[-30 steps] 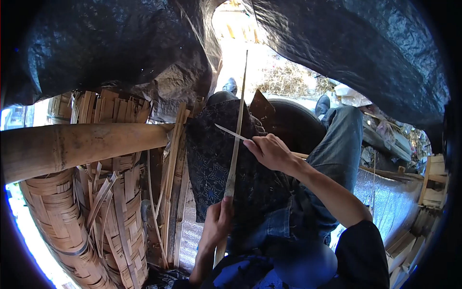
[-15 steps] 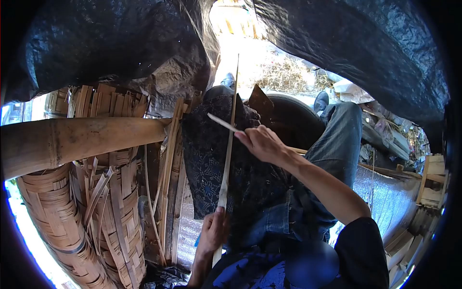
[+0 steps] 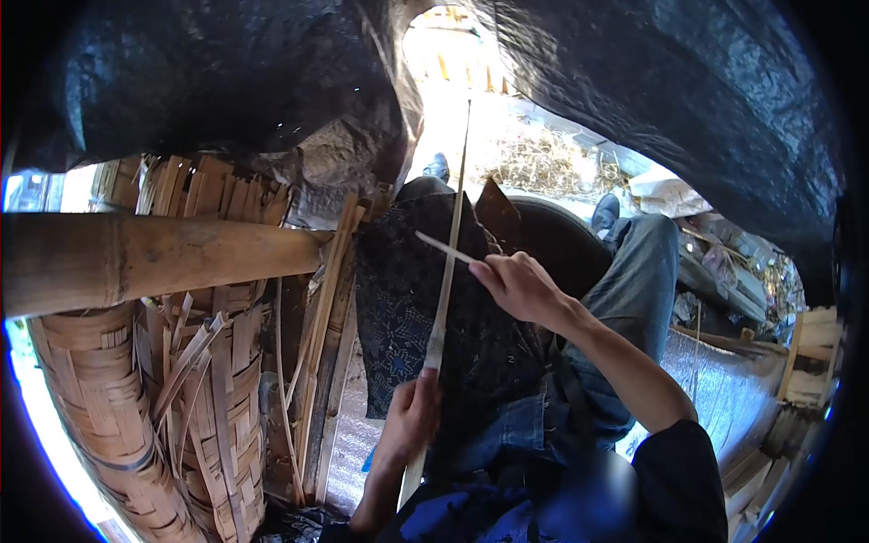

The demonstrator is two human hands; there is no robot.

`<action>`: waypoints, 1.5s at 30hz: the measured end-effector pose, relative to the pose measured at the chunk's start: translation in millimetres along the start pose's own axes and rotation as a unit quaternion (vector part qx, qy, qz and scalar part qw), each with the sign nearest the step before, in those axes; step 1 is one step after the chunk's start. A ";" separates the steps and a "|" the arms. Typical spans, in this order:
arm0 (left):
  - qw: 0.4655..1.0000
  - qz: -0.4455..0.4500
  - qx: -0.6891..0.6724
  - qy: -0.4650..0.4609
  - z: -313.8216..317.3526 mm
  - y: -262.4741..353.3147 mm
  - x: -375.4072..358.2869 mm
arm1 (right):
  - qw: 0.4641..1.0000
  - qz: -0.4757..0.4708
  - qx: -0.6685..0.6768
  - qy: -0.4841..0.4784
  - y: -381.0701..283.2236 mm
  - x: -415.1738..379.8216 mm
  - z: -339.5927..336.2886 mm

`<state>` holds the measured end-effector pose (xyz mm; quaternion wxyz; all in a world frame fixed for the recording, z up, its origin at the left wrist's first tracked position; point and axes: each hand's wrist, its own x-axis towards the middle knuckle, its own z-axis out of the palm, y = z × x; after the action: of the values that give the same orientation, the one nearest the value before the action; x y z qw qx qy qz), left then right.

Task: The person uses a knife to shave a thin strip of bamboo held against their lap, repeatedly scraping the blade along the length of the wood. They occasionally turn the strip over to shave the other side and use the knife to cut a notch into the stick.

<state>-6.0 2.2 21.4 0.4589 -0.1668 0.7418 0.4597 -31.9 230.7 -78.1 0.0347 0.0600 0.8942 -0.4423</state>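
My left hand (image 3: 414,412) is closed around the lower part of a long, thin bamboo strip (image 3: 443,319). The strip runs up and away over my lap, narrowing to a dark far end. In my right hand (image 3: 520,285) is a knife (image 3: 437,242), its pale narrow blade pointing to the upper left. The blade crosses the strip about midway; whether its edge bites in cannot be made out. My right fingers hide the grip. A dark patterned cloth (image 3: 398,335) covers my thigh beneath both hands.
A thick bamboo pole (image 3: 181,258) juts in from the left above tall woven bamboo baskets (image 3: 109,380). Split bamboo slats (image 3: 321,335) stand beside my leg. Black plastic sheeting (image 3: 652,90) hangs overhead. A dark round object (image 3: 561,240) lies between my legs.
The view has shifted slightly. My left hand shows a little higher and farther right with the strip. My right hand and knife appear slightly lower and farther right, with the blade still across the strip.
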 end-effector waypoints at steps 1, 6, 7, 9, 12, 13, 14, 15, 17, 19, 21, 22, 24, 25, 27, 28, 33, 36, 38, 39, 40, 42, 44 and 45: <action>0.999 0.028 -0.003 -0.023 -1.2 -5.3 8.4 | 1.000 0.010 -0.022 -0.007 3.8 -4.1 2.9; 0.942 0.174 0.273 0.084 7.3 -0.5 8.8 | 0.999 0.029 -0.010 -0.013 8.5 -7.9 15.4; 0.918 0.182 0.332 0.117 9.6 2.5 5.6 | 0.999 0.046 -0.016 -0.023 5.1 -6.3 14.8; 0.888 0.192 0.393 0.142 12.4 0.1 4.2 | 0.997 0.063 -0.025 -0.031 2.2 -4.7 14.9; 0.840 0.205 0.472 0.171 15.3 -2.7 -0.9 | 0.998 0.051 -0.014 -0.028 7.3 -3.8 22.3; 0.827 0.207 0.493 0.176 15.5 -3.2 -3.5 | 0.999 0.038 -0.015 -0.009 11.3 -3.2 26.6; 0.826 0.206 0.494 0.175 15.9 -3.6 -6.2 | 1.000 0.025 -0.016 0.009 13.5 -2.9 29.7; 0.818 0.203 0.508 0.175 15.9 -4.2 -9.6 | 1.000 0.025 -0.014 0.010 12.8 -1.7 30.7; 0.808 0.202 0.525 0.174 15.2 -6.2 -13.3 | 0.999 0.042 -0.024 0.008 12.4 1.8 30.0; 0.808 0.210 0.521 0.179 13.6 -8.4 -16.7 | 0.999 0.040 -0.015 0.006 12.8 2.5 30.2; 0.804 0.213 0.525 0.180 12.4 -10.9 -22.2 | 0.999 0.036 -0.009 0.007 14.8 7.3 29.6; 0.803 0.212 0.527 0.180 11.5 -13.5 -26.5 | 0.999 0.029 -0.008 0.026 17.9 12.2 30.0; 0.813 0.224 0.509 0.172 7.2 -23.4 -43.3 | 0.998 0.005 -0.045 0.036 40.7 30.5 38.2; 0.824 0.234 0.490 0.161 4.3 -26.6 -48.8 | 0.998 -0.006 -0.053 0.035 54.7 41.1 38.0; 0.854 0.221 0.449 0.145 -0.2 -28.0 -51.0 | 0.995 -0.008 -0.098 0.032 72.3 61.2 28.1; 0.883 0.204 0.402 0.130 -2.1 -27.8 -51.5 | 0.991 -0.001 -0.134 0.029 78.6 68.9 26.8; 0.944 0.145 0.285 0.080 -2.9 -12.9 -15.2 | 0.988 0.087 0.092 0.087 32.9 33.5 -7.0; 0.978 0.120 0.170 0.023 -8.4 -21.0 10.5 | 0.997 0.023 0.077 0.023 16.3 6.8 -0.2; 0.983 0.113 0.143 -0.002 -9.5 -19.9 13.3 | 0.998 -0.021 -0.010 0.050 22.3 -0.1 12.9; 0.990 0.086 0.114 -0.011 -9.5 -16.2 11.0 | 0.999 0.022 0.002 0.025 19.5 -0.1 11.5; 0.994 0.058 0.085 -0.019 -9.8 -13.9 9.1 | 0.999 0.024 0.003 0.025 21.6 0.7 15.0; 0.994 0.061 0.095 -0.006 -9.7 -14.7 6.6 | 0.998 -0.026 -0.002 0.056 24.4 2.8 22.7; 0.992 0.066 0.105 0.004 -9.7 -14.0 2.2 | 0.999 -0.027 0.004 0.044 20.6 6.6 22.3; 0.991 0.065 0.118 0.011 -9.7 -13.3 -1.4 | 0.999 -0.028 0.006 0.034 18.8 9.2 19.8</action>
<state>-1.5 -13.1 17.1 0.4361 -0.0675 0.8054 0.3958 -38.2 227.0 -106.0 -0.0086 0.0499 0.8936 -0.4461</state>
